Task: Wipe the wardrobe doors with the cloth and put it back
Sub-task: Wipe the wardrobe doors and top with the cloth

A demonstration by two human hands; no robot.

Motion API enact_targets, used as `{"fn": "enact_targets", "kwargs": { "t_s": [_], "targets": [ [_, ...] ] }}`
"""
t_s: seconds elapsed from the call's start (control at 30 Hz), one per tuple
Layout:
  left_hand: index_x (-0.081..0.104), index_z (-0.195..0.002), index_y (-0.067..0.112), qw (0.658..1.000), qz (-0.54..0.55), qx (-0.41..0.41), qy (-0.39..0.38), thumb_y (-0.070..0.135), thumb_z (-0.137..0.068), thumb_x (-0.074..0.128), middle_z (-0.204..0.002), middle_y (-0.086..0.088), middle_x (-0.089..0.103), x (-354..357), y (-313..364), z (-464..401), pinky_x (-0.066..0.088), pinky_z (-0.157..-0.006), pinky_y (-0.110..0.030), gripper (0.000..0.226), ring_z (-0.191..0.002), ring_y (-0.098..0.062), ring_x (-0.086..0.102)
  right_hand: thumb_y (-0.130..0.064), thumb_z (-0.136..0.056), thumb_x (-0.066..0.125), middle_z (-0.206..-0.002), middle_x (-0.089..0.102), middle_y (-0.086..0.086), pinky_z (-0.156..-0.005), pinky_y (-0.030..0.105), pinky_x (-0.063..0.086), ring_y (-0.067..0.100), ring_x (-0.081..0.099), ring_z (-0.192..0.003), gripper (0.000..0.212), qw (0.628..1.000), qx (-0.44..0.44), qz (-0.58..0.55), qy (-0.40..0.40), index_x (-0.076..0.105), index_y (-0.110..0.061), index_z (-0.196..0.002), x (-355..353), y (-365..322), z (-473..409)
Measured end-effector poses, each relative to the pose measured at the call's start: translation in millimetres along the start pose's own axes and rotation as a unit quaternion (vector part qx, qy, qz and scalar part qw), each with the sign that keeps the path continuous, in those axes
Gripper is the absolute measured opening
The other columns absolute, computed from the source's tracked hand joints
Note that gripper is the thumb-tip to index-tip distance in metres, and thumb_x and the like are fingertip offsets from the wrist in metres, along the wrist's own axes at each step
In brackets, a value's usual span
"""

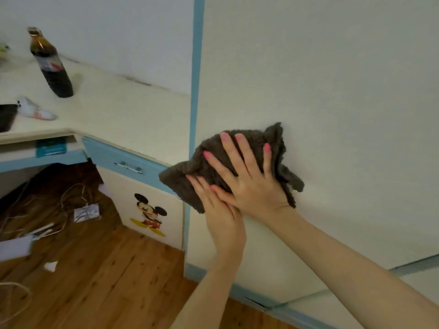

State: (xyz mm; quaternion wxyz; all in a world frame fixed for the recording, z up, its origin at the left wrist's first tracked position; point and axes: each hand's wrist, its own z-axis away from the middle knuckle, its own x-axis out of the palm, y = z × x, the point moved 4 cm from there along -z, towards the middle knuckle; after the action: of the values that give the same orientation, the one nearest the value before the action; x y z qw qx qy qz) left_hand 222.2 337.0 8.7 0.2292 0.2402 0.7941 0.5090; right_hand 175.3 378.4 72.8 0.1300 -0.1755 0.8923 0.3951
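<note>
wardrobe door: large cream flat panel (pixel 332 91) with a blue edge strip, fills the right of the view.
tabletop: cream desk surface (pixel 114 108) left of the door; dark brown glass bottle (pixel 51 64) stands on it.
cloth: crumpled brown fuzzy rag (pixel 256 138), pressed flat against the door near the blue strip.
right hand: (pixel 251 184) palm on the cloth, fingers (pixel 240 157) spread wide over its middle, pinning it to the panel.
left hand: (pixel 221 217) just below-left, fingers (pixel 202 186) flat on the cloth's lower edge, partly under the right hand.
</note>
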Motion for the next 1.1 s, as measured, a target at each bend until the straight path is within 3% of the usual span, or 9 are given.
{"fn": "enact_targets", "kwargs": {
  "t_s": [0.07, 0.17, 0.33, 0.5, 0.7, 0.83, 0.93, 1.0, 1.1],
  "targets": [
    [-0.017, -0.144, 0.038, 0.999, 0.018, -0.049, -0.012, 0.032, -0.1, 0.028, -0.157, 0.011, -0.018, 3.0, -16.5, 14.1, 0.026, -0.09, 0.005, 0.062, -0.129, 0.026, 0.005, -0.054, -0.097, 0.03, -0.156, 0.011, 0.003, -0.116, 0.056, -0.005, 0.033, 0.015, -0.142, 0.062, 0.998, -0.059, 0.01, -0.012, 0.026, -0.021, -0.15, 5.6, -9.8, 7.8],
    [-0.022, -0.133, 0.06, 0.996, 0.027, -0.075, -0.042, 0.043, -0.097, 0.025, -0.155, 0.022, -0.017, 12.2, -23.5, 33.3, 0.028, -0.108, -0.022, 0.062, -0.144, 0.001, 0.005, -0.048, -0.098, 0.031, -0.156, 0.013, 0.004, -0.116, 0.054, -0.004, 0.029, 0.019, -0.143, 0.06, 0.997, -0.079, 0.017, -0.016, 0.024, -0.019, -0.15, 6.7, -9.1, 20.3],
    [-0.027, -0.127, 0.059, 0.99, 0.007, -0.101, -0.094, 0.046, -0.094, 0.025, -0.148, 0.022, -0.025, 39.0, -11.8, 72.1, 0.023, -0.117, -0.038, 0.063, -0.147, -0.011, -0.001, -0.044, -0.099, 0.029, -0.155, 0.019, 0.003, -0.117, 0.052, -0.005, 0.017, 0.015, -0.144, 0.056, 0.99, -0.132, 0.039, -0.027, 0.026, -0.019, -0.15, 0.2, 18.7, 68.2],
    [-0.027, -0.132, 0.04, 0.978, 0.032, -0.132, -0.159, 0.03, -0.099, 0.036, -0.148, 0.013, -0.032, 103.6, 33.3, 143.3, 0.017, -0.114, -0.021, 0.072, -0.139, 0.002, -0.012, -0.049, -0.096, 0.035, -0.155, 0.019, -0.004, -0.117, 0.048, -0.002, 0.023, 0.02, -0.143, 0.059, 0.988, -0.129, 0.063, -0.05, 0.024, -0.027, -0.15, -27.2, 94.7, 154.3],
    [-0.024, -0.128, 0.048, 0.947, 0.101, -0.183, -0.244, 0.042, -0.095, 0.032, -0.142, 0.025, -0.032, 159.5, 79.2, 226.8, 0.006, -0.1, 0.002, 0.065, -0.137, 0.005, -0.007, -0.048, -0.094, 0.038, -0.155, 0.022, 0.0, -0.118, 0.048, -0.008, 0.024, 0.01, -0.145, 0.06, 0.981, -0.144, 0.081, -0.105, 0.023, -0.029, -0.149, -52.3, 165.8, 239.4],
    [-0.021, -0.126, 0.056, 0.944, 0.105, -0.199, -0.242, 0.052, -0.087, 0.025, -0.138, 0.036, -0.03, 166.8, 67.7, 239.1, 0.011, -0.113, -0.014, 0.06, -0.141, 0.002, -0.005, -0.049, -0.092, 0.038, -0.157, 0.015, 0.008, -0.118, 0.05, -0.006, 0.026, 0.008, -0.146, 0.063, 0.987, -0.084, 0.077, -0.115, 0.021, -0.03, -0.15, -47.8, 161.5, 268.5],
    [-0.019, -0.131, 0.052, 0.953, 0.081, -0.212, -0.202, 0.05, -0.089, 0.026, -0.148, 0.026, -0.025, 158.1, 44.3, 227.2, 0.01, -0.12, -0.038, 0.061, -0.144, -0.004, -0.01, -0.054, -0.091, 0.04, -0.16, 0.005, 0.009, -0.118, 0.053, -0.002, 0.028, 0.003, -0.148, 0.066, 0.994, 0.0, 0.054, -0.1, 0.02, -0.032, -0.15, -38.7, 138.3, 272.7],
    [-0.022, -0.134, 0.045, 0.963, 0.058, -0.209, -0.162, 0.056, -0.09, 0.023, -0.15, 0.018, -0.027, 149.9, 34.6, 207.5, 0.002, -0.12, -0.039, 0.064, -0.142, -0.003, -0.018, -0.06, -0.09, 0.041, -0.161, 0.003, 0.009, -0.117, 0.055, 0.0, 0.028, 0.004, -0.148, 0.066, 0.994, 0.062, 0.04, -0.084, 0.024, -0.034, -0.148, -35.5, 122.3, 267.4],
    [-0.027, -0.137, 0.027, 0.986, 0.016, -0.119, -0.111, 0.059, -0.092, 0.019, -0.149, 0.005, -0.032, 131.1, 20.4, 168.1, -0.011, -0.116, -0.027, 0.072, -0.14, -0.004, -0.027, -0.061, -0.09, 0.042, -0.161, -0.001, 0.011, -0.116, 0.057, 0.001, 0.031, 0.002, -0.148, 0.06, 0.989, 0.132, 0.028, -0.062, 0.032, -0.036, -0.143, -26.2, 90.0, 244.5]
  ]
}}
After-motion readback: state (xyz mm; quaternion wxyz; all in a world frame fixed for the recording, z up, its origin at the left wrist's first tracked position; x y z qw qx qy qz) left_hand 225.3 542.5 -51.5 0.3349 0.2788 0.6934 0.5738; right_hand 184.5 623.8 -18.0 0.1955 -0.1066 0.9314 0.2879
